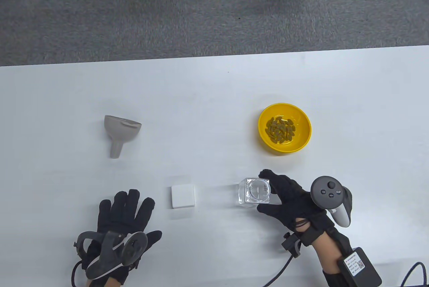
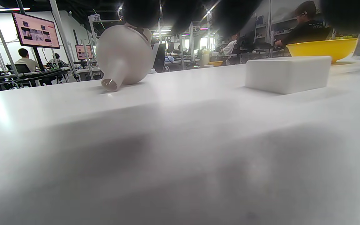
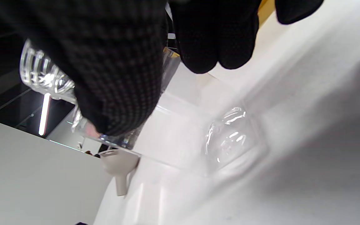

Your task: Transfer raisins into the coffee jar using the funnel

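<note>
Near the table's front edge, the right hand [image 1: 292, 200] gripped the jar [image 1: 255, 192], best steadied upright, while the left hand [image 1: 122, 215] rested spread flat.

right hand [image 1: 295, 200] holding jar [image 1: 255, 192], funnel [image 1: 119, 132] apart

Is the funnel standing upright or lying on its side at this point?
On its side. The funnel lies on the table, spout toward the near edge; the left wrist view shows its bowl and spout tip both resting on the surface.
</note>
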Motion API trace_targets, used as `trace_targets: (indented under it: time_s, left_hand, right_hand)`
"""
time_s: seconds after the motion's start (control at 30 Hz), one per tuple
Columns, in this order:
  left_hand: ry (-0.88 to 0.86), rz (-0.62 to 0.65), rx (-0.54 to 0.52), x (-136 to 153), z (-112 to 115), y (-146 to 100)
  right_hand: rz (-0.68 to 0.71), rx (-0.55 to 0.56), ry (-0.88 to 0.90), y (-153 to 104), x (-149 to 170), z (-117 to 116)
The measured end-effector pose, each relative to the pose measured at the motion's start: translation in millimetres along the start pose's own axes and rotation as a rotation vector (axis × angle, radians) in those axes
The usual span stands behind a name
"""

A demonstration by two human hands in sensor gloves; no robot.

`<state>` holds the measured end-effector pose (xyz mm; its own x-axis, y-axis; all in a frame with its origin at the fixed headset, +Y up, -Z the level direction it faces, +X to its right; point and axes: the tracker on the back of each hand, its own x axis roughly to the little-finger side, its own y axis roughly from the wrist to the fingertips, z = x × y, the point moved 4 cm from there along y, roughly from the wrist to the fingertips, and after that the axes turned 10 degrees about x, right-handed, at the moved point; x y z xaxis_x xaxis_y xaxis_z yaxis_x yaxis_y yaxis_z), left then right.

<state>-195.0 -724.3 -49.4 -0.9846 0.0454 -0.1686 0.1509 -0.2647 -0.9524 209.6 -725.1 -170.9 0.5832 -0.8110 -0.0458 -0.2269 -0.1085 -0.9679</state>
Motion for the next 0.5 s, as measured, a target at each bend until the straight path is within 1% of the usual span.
trace_targets:
  time_s: [0.07, 0.13, 0.5]
  left_hand:
    - [0.002, 0.002, 0.004, -0.4, 0.0, 0.3]
    - [0.003, 0.003, 0.005, -0.6, -0.1, 0.5]
    - [-0.006, -0.003, 0.013, 0.1, -0.5, 1.6]
  right_hand:
    - [-0.031, -0.008, -0.025, 2.0, 4.9, -2.0]
    - [-0.031, -0.006, 0.000, 3.4, 5.1, -2.3]
    - [-0.044, 0.016, -0.038, 0.9, 6.0, 1.7]
